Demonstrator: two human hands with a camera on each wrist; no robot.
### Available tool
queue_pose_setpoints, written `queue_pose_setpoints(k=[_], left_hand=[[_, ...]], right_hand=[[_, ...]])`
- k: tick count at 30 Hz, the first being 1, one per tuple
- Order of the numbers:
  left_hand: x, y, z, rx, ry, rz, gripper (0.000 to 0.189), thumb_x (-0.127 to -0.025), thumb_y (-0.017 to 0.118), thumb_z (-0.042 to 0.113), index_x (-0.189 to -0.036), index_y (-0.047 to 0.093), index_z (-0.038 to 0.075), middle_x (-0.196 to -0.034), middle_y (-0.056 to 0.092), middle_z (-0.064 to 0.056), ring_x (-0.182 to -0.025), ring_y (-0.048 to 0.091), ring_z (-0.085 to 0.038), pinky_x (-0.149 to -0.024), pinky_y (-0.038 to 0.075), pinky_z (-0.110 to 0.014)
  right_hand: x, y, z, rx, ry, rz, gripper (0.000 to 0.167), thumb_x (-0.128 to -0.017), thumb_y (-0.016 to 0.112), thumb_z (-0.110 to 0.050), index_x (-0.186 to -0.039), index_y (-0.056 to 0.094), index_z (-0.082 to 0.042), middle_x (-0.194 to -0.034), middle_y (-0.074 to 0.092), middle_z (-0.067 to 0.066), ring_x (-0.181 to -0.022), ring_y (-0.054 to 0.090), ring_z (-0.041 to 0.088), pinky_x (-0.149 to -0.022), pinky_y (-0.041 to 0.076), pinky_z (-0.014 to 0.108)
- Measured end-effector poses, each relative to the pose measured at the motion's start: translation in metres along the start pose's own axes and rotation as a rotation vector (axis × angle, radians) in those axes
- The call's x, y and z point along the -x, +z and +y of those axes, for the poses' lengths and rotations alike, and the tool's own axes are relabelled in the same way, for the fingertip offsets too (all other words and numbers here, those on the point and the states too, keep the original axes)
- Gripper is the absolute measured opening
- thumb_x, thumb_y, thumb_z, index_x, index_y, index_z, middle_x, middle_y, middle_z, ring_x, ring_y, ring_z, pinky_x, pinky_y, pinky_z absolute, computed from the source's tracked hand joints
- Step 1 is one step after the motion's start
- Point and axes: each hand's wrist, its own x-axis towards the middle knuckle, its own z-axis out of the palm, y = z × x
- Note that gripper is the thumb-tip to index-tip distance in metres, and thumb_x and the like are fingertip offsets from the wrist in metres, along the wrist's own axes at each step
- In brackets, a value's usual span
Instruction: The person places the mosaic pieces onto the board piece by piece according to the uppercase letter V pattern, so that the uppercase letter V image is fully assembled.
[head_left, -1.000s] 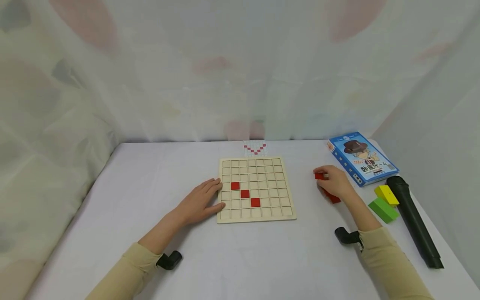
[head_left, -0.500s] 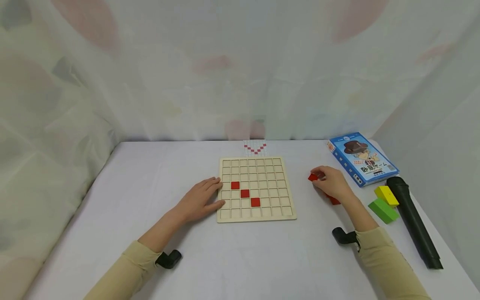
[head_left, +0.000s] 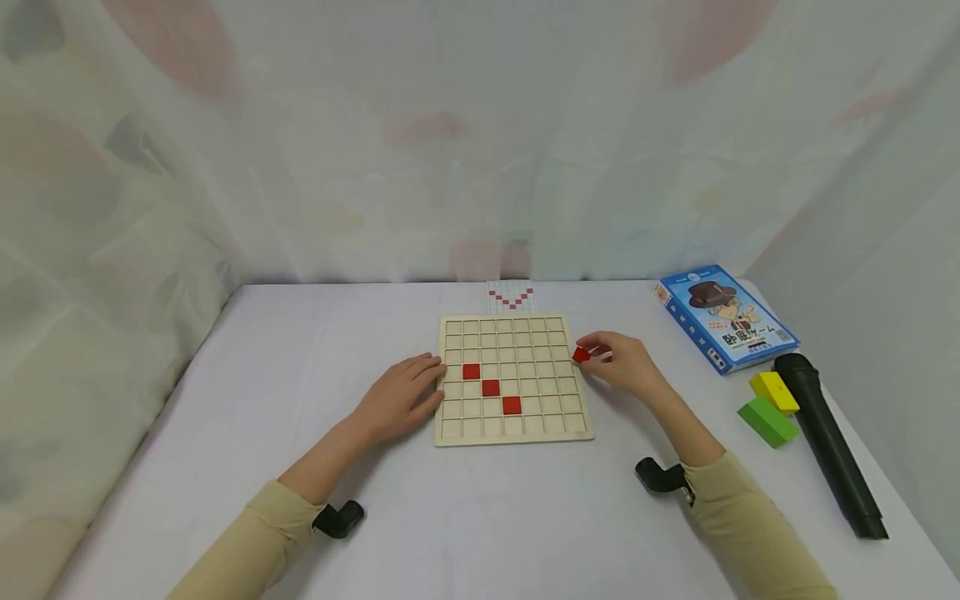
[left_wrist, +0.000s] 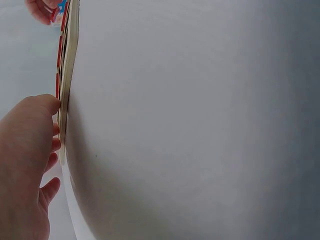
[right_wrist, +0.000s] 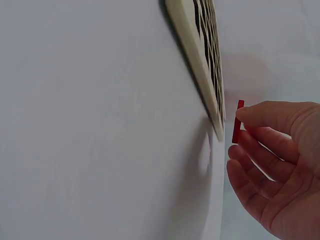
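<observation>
A wooden grid board (head_left: pixel 540 350) lies mid-table with three red square tiles stepping diagonally down to the right in its cells, the lowest being one red tile (head_left: pixel 512 405). My left hand (head_left: pixel 397 398) rests with extended fingers along the board's left edge; in the left wrist view the thumb touches the board's side (left_wrist: pixel 71 60). Just off the board's right edge, my right hand (head_left: pixel 618 362) pinches another red tile (head_left: pixel 581 355) between thumb and fingers. The right wrist view shows this thin tile (right_wrist: pixel 238 121) edge-on, above the table.
Behind the board lies a card (head_left: pixel 512 297) with a red V pattern of squares. To the right are a blue box (head_left: pixel 727 317), a yellow block (head_left: pixel 774 392), a green block (head_left: pixel 768 421) and a black microphone-like rod (head_left: pixel 832 450). Cloth walls border the table.
My right hand has lifted a red tile from the red pieces at the right and carried it left to the board's right edge. The left hand stays at the board.
</observation>
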Motion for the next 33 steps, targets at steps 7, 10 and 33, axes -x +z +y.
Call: queue_pose_setpoints(k=[7,10,33], left_hand=[[0.0,0.003,-0.002,-0.001,0.016,0.006,0.047,-0.098,0.058,0.028,-0.136,0.055,0.0,-0.141,0.051,-0.015,-0.136,0.04,-0.033,-0.11,0.034,-0.049],[0.0,0.004,-0.003,0.002,0.011,-0.002,0.047,-0.099,0.057,0.028,-0.136,0.054,0.001,-0.142,0.05,-0.015,-0.137,0.039,-0.031,-0.111,0.033,-0.047],[0.0,0.0,-0.001,-0.043,-0.009,-0.043,0.05,-0.099,0.055,0.035,-0.138,0.054,0.002,-0.144,0.049,-0.012,-0.14,0.035,-0.028,-0.117,0.023,-0.045]], right_hand=[[-0.013,0.022,-0.029,-0.045,-0.04,-0.079,0.032,-0.088,0.072,-0.011,-0.118,0.067,-0.002,-0.109,0.067,0.011,-0.098,0.062,0.027,-0.086,0.055,0.041],[-0.018,0.031,-0.04,-0.05,-0.067,-0.099,0.03,-0.088,0.071,-0.009,-0.117,0.067,-0.002,-0.111,0.067,0.011,-0.099,0.063,0.026,-0.086,0.055,0.04],[-0.059,0.094,-0.094,-0.094,-0.196,-0.193,0.03,-0.087,0.07,-0.007,-0.117,0.067,-0.006,-0.112,0.067,0.004,-0.097,0.061,0.018,-0.084,0.052,0.029]])
